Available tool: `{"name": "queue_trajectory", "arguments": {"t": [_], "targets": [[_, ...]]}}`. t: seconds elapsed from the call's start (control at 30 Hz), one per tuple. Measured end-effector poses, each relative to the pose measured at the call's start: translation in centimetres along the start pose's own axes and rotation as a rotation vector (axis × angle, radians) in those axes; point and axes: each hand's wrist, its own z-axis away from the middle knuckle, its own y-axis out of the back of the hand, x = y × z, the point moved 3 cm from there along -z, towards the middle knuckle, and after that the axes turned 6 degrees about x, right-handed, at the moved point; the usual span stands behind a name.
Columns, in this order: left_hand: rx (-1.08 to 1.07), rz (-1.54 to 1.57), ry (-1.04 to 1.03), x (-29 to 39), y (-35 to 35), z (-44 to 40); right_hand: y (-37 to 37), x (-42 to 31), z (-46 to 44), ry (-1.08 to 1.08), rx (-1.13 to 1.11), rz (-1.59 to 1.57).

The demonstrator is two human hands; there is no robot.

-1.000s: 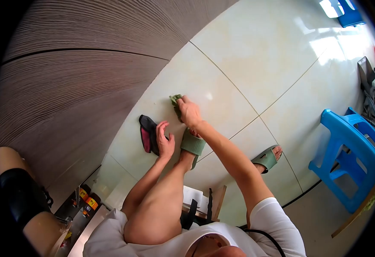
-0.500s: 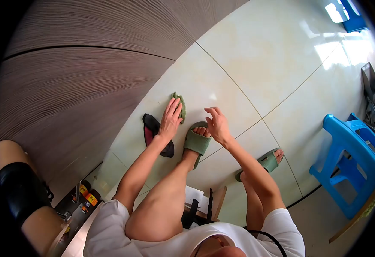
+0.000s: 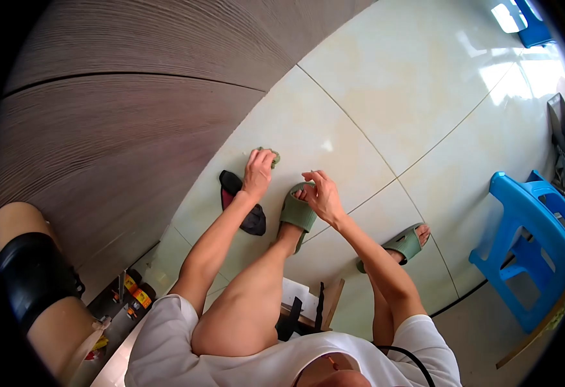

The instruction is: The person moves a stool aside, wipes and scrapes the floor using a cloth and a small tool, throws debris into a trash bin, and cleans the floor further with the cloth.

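My left hand (image 3: 257,173) is closed around a crumpled green cloth (image 3: 275,158) on the tiled floor, fingers curled over it so that only part of the cloth shows. Hovering just above the front of a green slipper (image 3: 296,209) worn on one foot, my right hand (image 3: 323,197) has loosely bent fingers, thumb apart, and nothing visible in it. Beside my left wrist lies a black item with a dark red inside (image 3: 242,203), shaped like a flat shoe. The other green slipper (image 3: 406,242) is on the second foot, farther right.
A wood-grain panel (image 3: 134,109) borders the floor on the left. At the right stands a blue plastic stool (image 3: 521,251), with another blue stool (image 3: 534,26) at the far top right. A dark tray with tools (image 3: 124,303) is at lower left, beside a black-banded leg-like shape (image 3: 37,277).
My left hand's fingers have gone from lying flat on the green cloth to bunching it up. My right hand has shifted slightly down and left, over the slipper's toe.
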Motion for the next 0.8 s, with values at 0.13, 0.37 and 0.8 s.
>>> {"name": "queue_trajectory", "arguments": {"t": [0.13, 0.37, 0.8], "targets": [[0.129, 0.343, 0.379, -3.6, 0.3, 1.2, 1.0, 0.3, 0.2, 0.014, 0.015, 0.013], [0.468, 0.514, 0.784, -9.3, 2.0, 3.6, 3.2, 0.7, 1.0, -0.007, 0.044, -0.004], [0.216, 0.175, 0.342, -0.7, 0.6, 1.9, 2.2, 0.5, 1.2, 0.037, 0.011, 0.018]]}}
